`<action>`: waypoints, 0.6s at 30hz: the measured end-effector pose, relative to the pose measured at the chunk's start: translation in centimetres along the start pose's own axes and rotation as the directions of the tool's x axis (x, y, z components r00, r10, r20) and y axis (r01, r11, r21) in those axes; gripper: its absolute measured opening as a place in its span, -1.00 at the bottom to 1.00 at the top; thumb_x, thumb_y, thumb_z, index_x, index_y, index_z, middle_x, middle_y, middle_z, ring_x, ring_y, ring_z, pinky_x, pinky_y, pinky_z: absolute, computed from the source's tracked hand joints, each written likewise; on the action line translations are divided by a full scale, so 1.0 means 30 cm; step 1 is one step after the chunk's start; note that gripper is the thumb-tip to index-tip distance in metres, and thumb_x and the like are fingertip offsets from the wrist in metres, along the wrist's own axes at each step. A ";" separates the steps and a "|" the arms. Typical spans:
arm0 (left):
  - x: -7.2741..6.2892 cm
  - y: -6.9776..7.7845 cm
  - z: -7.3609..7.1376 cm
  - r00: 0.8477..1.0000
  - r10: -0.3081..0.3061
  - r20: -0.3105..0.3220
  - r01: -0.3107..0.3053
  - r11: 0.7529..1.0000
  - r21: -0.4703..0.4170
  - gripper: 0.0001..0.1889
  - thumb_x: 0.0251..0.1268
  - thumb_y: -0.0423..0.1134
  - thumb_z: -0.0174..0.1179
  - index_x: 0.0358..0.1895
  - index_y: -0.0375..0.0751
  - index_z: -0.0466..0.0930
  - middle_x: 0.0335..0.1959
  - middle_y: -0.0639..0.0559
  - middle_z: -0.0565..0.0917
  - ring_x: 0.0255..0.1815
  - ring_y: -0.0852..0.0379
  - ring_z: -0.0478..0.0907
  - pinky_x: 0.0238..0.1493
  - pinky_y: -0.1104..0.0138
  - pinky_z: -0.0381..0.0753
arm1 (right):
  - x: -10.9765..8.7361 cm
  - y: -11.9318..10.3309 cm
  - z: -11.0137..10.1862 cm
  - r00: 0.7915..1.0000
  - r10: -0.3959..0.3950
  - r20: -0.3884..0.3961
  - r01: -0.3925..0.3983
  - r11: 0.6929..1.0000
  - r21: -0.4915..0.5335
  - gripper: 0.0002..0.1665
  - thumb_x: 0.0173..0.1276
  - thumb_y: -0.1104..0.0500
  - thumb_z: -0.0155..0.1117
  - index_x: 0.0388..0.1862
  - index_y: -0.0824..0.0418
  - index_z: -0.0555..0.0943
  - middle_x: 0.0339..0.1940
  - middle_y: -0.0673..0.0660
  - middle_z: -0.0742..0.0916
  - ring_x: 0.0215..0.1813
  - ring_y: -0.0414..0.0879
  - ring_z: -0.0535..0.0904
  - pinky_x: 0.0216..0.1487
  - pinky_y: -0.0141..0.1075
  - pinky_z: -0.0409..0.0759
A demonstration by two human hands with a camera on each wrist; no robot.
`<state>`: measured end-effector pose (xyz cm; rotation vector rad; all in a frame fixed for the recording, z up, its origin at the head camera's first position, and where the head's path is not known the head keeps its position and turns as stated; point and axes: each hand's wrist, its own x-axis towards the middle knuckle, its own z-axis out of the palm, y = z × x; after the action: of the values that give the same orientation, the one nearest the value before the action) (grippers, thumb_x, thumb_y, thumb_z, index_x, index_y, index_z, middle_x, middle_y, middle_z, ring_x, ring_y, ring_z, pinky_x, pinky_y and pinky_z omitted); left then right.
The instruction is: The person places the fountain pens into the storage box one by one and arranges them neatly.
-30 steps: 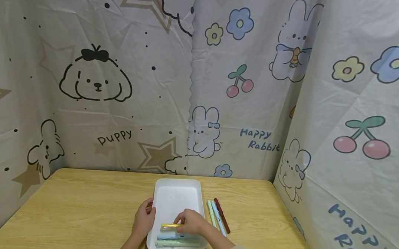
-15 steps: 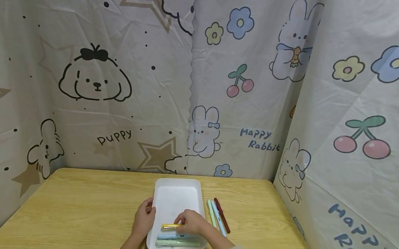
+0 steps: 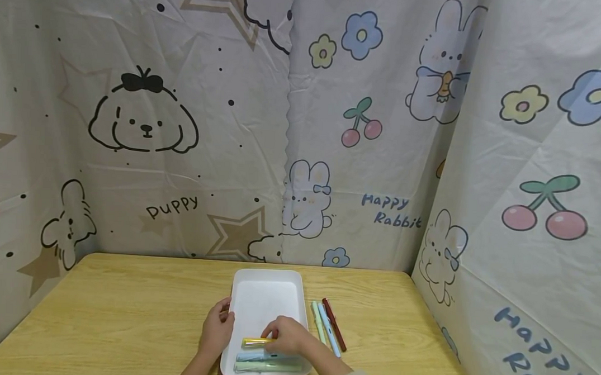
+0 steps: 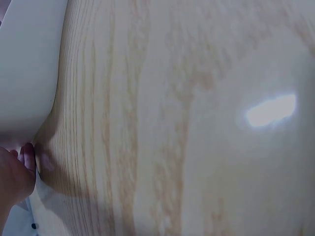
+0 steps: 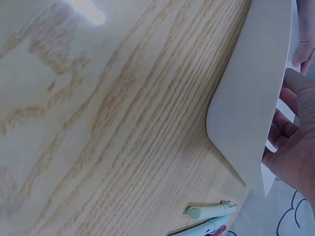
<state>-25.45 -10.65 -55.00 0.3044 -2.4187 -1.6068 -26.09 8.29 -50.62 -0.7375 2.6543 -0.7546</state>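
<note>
A white tray [image 3: 267,298] lies lengthwise on the wooden table. At its left side my left hand [image 3: 217,330] holds the rim, thumb at the edge and fingers against the outer wall. My right hand [image 3: 290,336] reaches in over the right rim and pinches a yellow pen [image 3: 253,342], which lies crosswise in the near half. Nearer to me in the tray, a light blue pen [image 3: 250,356] and a pale green pen [image 3: 257,368] lie side by side. In the right wrist view, the tray wall [image 5: 251,88] hides the pens inside and part of the right hand [image 5: 300,142].
To the right of the tray, a light green pen [image 3: 318,321], a light blue pen [image 3: 328,328] and a dark red pen [image 3: 335,325] lie close together on the table [image 3: 149,315]. Printed cloth [image 3: 221,167] hangs behind the table and along both sides.
</note>
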 end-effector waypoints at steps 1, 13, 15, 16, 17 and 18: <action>0.001 0.000 0.001 1.000 -0.004 -0.001 0.004 1.000 -0.002 -0.57 0.33 -0.40 -0.04 0.26 -0.36 0.32 0.09 -0.33 0.49 0.06 -0.20 0.51 0.07 0.04 0.56 | 0.000 -0.001 -0.001 1.000 0.002 -0.001 -0.002 1.000 -0.002 -0.79 -0.02 0.17 0.37 -0.32 0.07 0.73 -0.59 -0.15 0.54 -0.49 -0.34 0.37 -0.44 -0.50 0.38; 0.009 -0.019 0.013 1.000 -0.010 0.002 0.010 1.000 0.000 -0.56 0.33 -0.38 -0.04 0.27 -0.36 0.31 0.09 -0.31 0.49 0.07 -0.18 0.51 0.08 0.04 0.56 | 0.006 0.005 0.010 1.000 -0.009 0.001 0.009 1.000 0.000 -0.80 -0.01 0.16 0.36 -0.33 0.08 0.73 -0.60 -0.15 0.55 -0.50 -0.35 0.37 -0.45 -0.51 0.39; 0.007 -0.017 0.010 1.000 -0.009 0.003 0.009 1.000 0.002 -0.56 0.33 -0.38 -0.04 0.27 -0.36 0.31 0.09 -0.32 0.49 0.07 -0.19 0.51 0.07 0.04 0.56 | 0.007 0.005 0.014 1.000 -0.010 0.001 0.010 1.000 0.004 -0.81 -0.01 0.17 0.36 -0.34 0.09 0.73 -0.60 -0.16 0.55 -0.51 -0.35 0.37 -0.45 -0.51 0.39; 0.006 -0.015 0.008 1.000 -0.007 0.003 0.007 1.000 0.004 -0.56 0.33 -0.39 -0.03 0.27 -0.36 0.31 0.09 -0.32 0.49 0.06 -0.19 0.51 0.07 0.04 0.56 | 0.007 0.004 0.016 1.000 -0.011 0.003 0.011 1.000 0.006 -0.81 -0.01 0.18 0.36 -0.34 0.10 0.73 -0.61 -0.16 0.55 -0.51 -0.35 0.37 -0.45 -0.51 0.39; 0.004 -0.012 0.006 1.000 -0.007 0.004 0.007 1.000 0.005 -0.56 0.33 -0.39 -0.03 0.27 -0.37 0.31 0.09 -0.32 0.49 0.07 -0.20 0.51 0.07 0.04 0.56 | 0.007 0.004 0.017 1.000 -0.010 0.003 0.010 1.000 0.006 -0.81 -0.01 0.18 0.36 -0.34 0.10 0.73 -0.61 -0.16 0.55 -0.51 -0.35 0.37 -0.46 -0.51 0.39; 0.002 -0.009 0.005 1.000 -0.008 0.004 0.008 1.000 0.006 -0.56 0.33 -0.39 -0.03 0.27 -0.36 0.31 0.10 -0.32 0.49 0.07 -0.19 0.51 0.08 0.04 0.56 | 0.007 0.003 0.019 1.000 -0.008 0.005 0.008 1.000 0.008 -0.82 -0.01 0.18 0.36 -0.34 0.10 0.73 -0.61 -0.16 0.55 -0.52 -0.35 0.37 -0.46 -0.50 0.39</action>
<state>-25.54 -10.65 -55.29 0.3125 -2.4289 -1.6056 -26.08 8.01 -51.17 -0.7475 2.6440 -0.7634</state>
